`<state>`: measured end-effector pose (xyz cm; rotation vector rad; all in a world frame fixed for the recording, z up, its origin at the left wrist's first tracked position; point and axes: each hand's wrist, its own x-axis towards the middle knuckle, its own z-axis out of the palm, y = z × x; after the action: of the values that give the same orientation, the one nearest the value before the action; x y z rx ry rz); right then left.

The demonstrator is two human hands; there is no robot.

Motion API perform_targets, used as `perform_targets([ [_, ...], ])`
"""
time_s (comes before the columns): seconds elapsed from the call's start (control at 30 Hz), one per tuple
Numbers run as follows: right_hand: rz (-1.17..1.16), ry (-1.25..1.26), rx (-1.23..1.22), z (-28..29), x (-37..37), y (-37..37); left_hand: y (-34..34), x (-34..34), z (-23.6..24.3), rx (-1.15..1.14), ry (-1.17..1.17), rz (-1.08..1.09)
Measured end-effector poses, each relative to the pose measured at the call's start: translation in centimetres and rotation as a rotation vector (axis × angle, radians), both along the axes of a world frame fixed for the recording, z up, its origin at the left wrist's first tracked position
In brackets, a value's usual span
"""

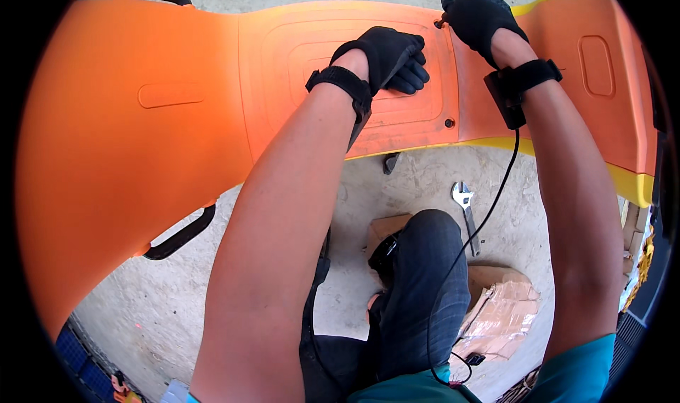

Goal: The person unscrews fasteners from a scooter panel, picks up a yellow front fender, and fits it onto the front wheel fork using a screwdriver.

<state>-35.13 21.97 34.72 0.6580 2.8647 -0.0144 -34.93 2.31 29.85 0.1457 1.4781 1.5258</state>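
A large moulded orange plastic body (pixel 191 56) with yellow lower edges spans the view. My left hand (pixel 393 59), in a black glove, rests on its grooved middle panel. Its fingers are curled together, and the inside of the hand is hidden. To the right, my right hand (pixel 483 19), also gloved in black, is closed with its fingertips at a dark fastener spot (pixel 438 24) near the panel's far right corner. Whatever small piece it pinches is too small to make out. A second dark fastener (pixel 449 123) sits at the panel's near right corner.
Black handles (pixel 183 234) stick out of the orange body's sides. On the concrete floor lie an adjustable wrench (pixel 467 215) and a torn cardboard piece (pixel 499 311), beside my bent knee (pixel 432 261). A black cable (pixel 496 215) hangs from my right wrist strap.
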Motion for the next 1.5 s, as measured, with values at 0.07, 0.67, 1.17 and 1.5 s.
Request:
perform_targets([
  [0.07,0.563,0.220,0.263,-0.7,0.0,1.6,-0.1,0.0,0.1,0.002,0.015,0.001],
  [0.67,0.489,0.241,0.272,-1.0,1.5,1.6,0.1,-0.3,-0.4,0.005,-0.016,-0.029],
  [1.17,0.557,0.050,0.362,0.7,1.8,0.7,0.0,-0.2,0.0,-0.011,-0.009,-0.025],
  [1.5,0.370,0.120,0.081,1.8,1.2,-0.4,0.2,-0.3,-0.2,0.060,-0.016,0.010],
])
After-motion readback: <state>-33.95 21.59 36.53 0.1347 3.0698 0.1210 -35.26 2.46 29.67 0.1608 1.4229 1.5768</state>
